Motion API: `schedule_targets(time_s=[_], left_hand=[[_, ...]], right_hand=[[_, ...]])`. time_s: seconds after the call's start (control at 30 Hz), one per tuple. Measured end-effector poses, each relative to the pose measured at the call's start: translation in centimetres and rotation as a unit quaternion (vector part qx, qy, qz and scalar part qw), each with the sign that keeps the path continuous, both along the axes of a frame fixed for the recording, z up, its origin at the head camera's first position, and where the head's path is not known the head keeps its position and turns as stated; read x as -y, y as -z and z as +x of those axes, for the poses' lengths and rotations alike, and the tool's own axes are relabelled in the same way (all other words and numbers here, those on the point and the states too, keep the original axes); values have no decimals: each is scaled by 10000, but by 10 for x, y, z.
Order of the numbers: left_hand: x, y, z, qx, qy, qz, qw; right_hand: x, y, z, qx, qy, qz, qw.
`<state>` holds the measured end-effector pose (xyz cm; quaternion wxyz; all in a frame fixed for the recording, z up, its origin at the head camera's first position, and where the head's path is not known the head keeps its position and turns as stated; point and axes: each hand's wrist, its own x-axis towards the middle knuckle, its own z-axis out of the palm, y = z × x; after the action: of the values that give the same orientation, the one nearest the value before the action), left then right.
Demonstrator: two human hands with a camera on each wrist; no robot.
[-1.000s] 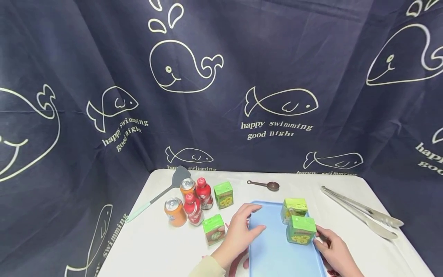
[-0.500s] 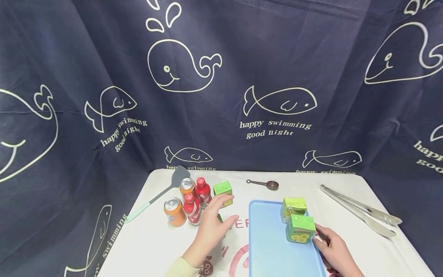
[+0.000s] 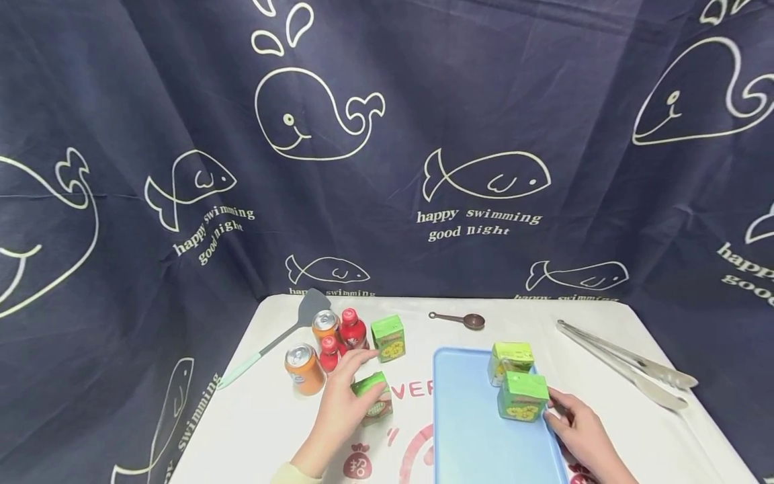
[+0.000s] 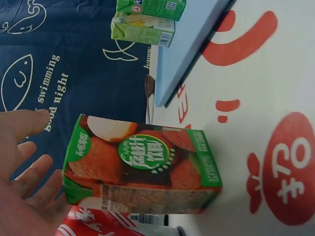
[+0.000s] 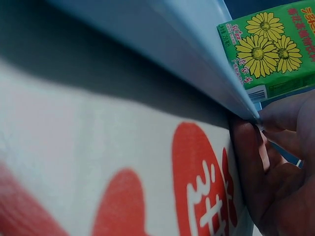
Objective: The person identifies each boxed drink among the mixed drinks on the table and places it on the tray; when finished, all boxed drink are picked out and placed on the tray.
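At your far left on the white cloth (image 3: pixel 236 430), a grey-bladed spatula (image 3: pixel 312 309) lies slantwise. Just right of it stand a front orange can (image 3: pixel 305 370) and a rear orange can (image 3: pixel 325 326), with a front red bottle (image 3: pixel 329 353) and a rear red bottle (image 3: pixel 353 329) close by. Your left hand (image 3: pixel 340 403) is at a fruit-printed juice box (image 3: pixel 379 408) that stands upright on the cloth, left of the tray; your fingers and thumb are spread wide about it, though whether any fingertip touches it is hard to tell from these angles. Beyond that box stands a flower-printed carton (image 3: pixel 389 338), then a brown measuring spoon (image 3: pixel 465 321) lies flat. Next comes the blue tray (image 3: pixel 465 423). Near its right rim stand a pale-topped carton (image 3: pixel 503 359) and, just in front, a green carton (image 3: pixel 523 396) with yellow flowers. Your right hand (image 3: pixel 577 427) pinches that rim beside the green carton, thumb and finger closed on the edge. At the far right lie metal tongs (image 3: pixel 668 376), arms apart.
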<state>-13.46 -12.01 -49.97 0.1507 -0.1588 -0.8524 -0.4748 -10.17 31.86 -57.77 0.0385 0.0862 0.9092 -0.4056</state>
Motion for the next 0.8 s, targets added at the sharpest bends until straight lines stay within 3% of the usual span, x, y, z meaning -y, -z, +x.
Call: schedule_targets(time_s=[0.3, 0.6, 0.8], left_hand=[[10, 14, 3, 34, -121, 16, 9999], [14, 19, 6, -18, -99, -21, 9999], [20, 25, 12, 212, -25, -75, 9997]], right_hand=[[-1, 1, 0, 31, 72, -157, 9998], [1, -4, -6, -186, -21, 151, 9997], [4, -1, 0, 9, 62, -56, 10000]])
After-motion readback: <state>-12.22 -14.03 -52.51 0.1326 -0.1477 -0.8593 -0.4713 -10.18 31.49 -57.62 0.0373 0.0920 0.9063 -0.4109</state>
